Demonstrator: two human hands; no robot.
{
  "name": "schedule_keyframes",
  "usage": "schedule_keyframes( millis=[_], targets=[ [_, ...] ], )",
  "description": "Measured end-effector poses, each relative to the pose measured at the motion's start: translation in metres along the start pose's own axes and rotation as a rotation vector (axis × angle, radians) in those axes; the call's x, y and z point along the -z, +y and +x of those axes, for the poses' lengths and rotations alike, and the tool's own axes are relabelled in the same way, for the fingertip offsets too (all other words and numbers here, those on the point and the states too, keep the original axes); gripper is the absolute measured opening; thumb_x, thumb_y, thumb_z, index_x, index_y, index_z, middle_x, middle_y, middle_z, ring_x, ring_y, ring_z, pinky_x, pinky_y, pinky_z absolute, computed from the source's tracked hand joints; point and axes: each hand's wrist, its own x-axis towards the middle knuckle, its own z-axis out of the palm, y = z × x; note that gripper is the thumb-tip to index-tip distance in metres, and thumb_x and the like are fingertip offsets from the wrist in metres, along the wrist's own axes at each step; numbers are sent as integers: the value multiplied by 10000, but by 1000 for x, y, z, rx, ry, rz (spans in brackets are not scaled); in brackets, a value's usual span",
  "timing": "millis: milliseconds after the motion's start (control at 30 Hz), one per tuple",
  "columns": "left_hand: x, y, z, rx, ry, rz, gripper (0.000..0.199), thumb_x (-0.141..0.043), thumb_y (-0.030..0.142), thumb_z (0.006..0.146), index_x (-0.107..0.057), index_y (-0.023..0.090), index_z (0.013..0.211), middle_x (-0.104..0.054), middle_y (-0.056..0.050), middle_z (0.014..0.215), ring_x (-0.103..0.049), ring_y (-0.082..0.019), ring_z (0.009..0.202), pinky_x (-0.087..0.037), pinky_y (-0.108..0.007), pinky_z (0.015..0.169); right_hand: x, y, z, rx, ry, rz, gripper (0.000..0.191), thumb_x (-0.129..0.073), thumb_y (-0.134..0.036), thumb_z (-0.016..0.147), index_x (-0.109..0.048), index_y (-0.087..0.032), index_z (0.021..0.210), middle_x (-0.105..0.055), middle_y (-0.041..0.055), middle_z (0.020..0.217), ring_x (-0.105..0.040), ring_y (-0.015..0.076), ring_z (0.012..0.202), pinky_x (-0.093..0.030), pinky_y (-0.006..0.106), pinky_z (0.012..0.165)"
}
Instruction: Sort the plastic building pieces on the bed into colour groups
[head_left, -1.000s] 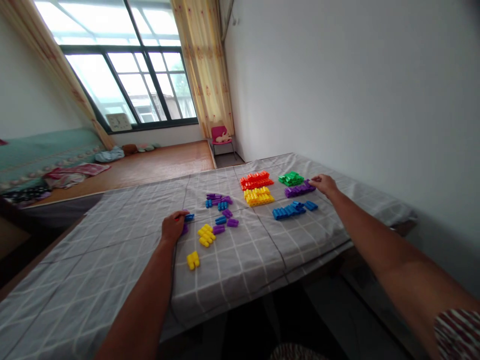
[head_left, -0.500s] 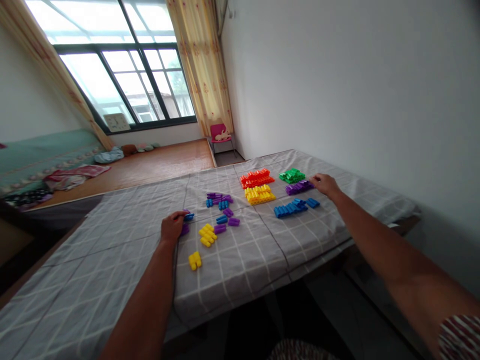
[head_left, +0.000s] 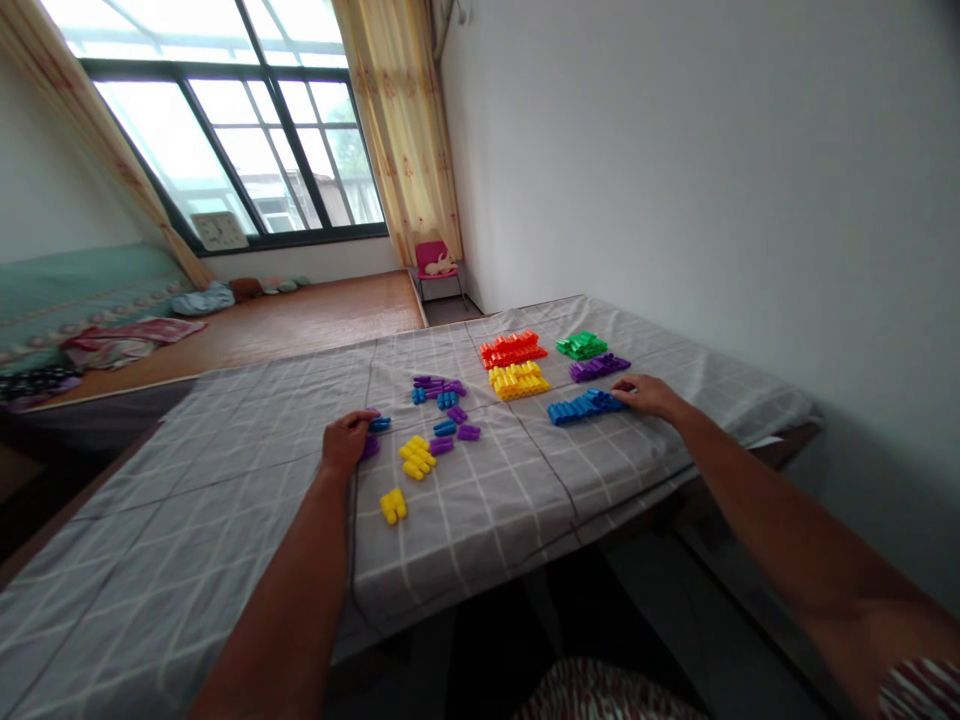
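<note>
My left hand (head_left: 346, 438) has its fingers pressed together at a blue piece (head_left: 380, 424), with purple pieces (head_left: 370, 447) beside it. My right hand (head_left: 641, 393) is closed at the right end of the blue row (head_left: 583, 406); its fingertips cover the end piece. Behind that row lie a purple row (head_left: 599, 368) and a green pile (head_left: 582, 345). Orange-red pieces (head_left: 513, 349) and yellow pieces (head_left: 519, 381) are stacked to their left. Loose purple (head_left: 469, 433), blue (head_left: 444, 427) and yellow pieces (head_left: 417, 457) lie between my hands.
A grey checked cloth (head_left: 480, 540) covers the table. A white wall (head_left: 675, 180) rises along the right. Beyond the table are a wooden platform (head_left: 322, 315), a pink chair (head_left: 432, 256) and a window with curtains (head_left: 405, 130).
My right hand has moved from beside the purple row toward me, to the end of the blue row. My left hand stays at the blue piece. The view has shifted slightly.
</note>
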Motion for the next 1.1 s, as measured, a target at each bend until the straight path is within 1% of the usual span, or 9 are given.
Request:
schedule_keyframes(
  millis=[100,200,367,467,567,633,767,967,1100],
  targets=[
    [1,2,0,2,-1,-4,333,-489,301,729,-758,203,899,-764,-30,862,-703,-203,839,-550,-288,753,9,-7,-3,-86,86,-29,218,-610,-392,757,-722,-217,824,-749,40,875,-687,214,864,-501,275,753],
    [0,2,0,-1,-1,-2,327,-492,298,735,-761,208,897,-763,-27,852,-705,-198,812,-551,-283,733,20,-30,-5,-71,191,17,240,-592,-422,780,-712,-224,843,-747,28,883,-687,205,861,-498,268,736],
    [-2,-1,0,19,1,-20,334,-498,311,754,-763,210,930,-761,-24,826,-705,-196,811,-554,-269,696,25,-98,-18,143,120,80,253,-599,-419,799,-701,-211,901,-741,33,908,-676,168,752,-493,248,682],
    [-3,-2,-1,27,1,-35,335,-505,316,756,-763,207,940,-759,-25,808,-705,-198,817,-557,-269,688,18,-121,-34,202,76,15,218,-614,-397,796,-690,-211,881,-733,30,889,-663,163,734,-476,246,667],
    [-3,-2,-1,23,6,-44,335,-505,308,755,-764,200,937,-763,-35,851,-701,-196,813,-562,-279,685,3,-123,-50,237,50,-57,181,-622,-373,791,-674,-211,852,-713,34,879,-652,176,800,-461,253,695],
    [-3,-2,-1,7,1,-39,332,-504,301,752,-765,195,929,-764,-37,876,-698,-190,804,-562,-279,686,-7,-120,-57,239,79,-80,181,-619,-368,792,-661,-205,859,-694,46,908,-639,177,811,-455,258,702],
    [-2,0,-1,1,-6,-23,348,-496,301,759,-765,186,947,-762,-35,841,-697,-185,788,-562,-274,686,-13,-119,-60,193,160,-66,216,-613,-389,800,-639,-196,893,-664,53,937,-614,152,720,-439,259,654],
    [-2,-1,0,-8,-16,-34,335,-490,258,748,-765,186,924,-765,-43,899,-704,-198,821,-567,-306,741,9,-133,-36,166,187,11,240,-615,-432,809,-653,-204,872,-691,38,887,-615,147,680,-436,259,632],
    [-2,-1,-1,-10,-14,-46,335,-490,258,756,-764,192,936,-765,-43,931,-704,-207,863,-568,-325,782,2,-158,-15,269,101,-17,228,-615,-387,811,-675,-203,932,-709,43,934,-637,161,760,-447,251,671]
  ],
)
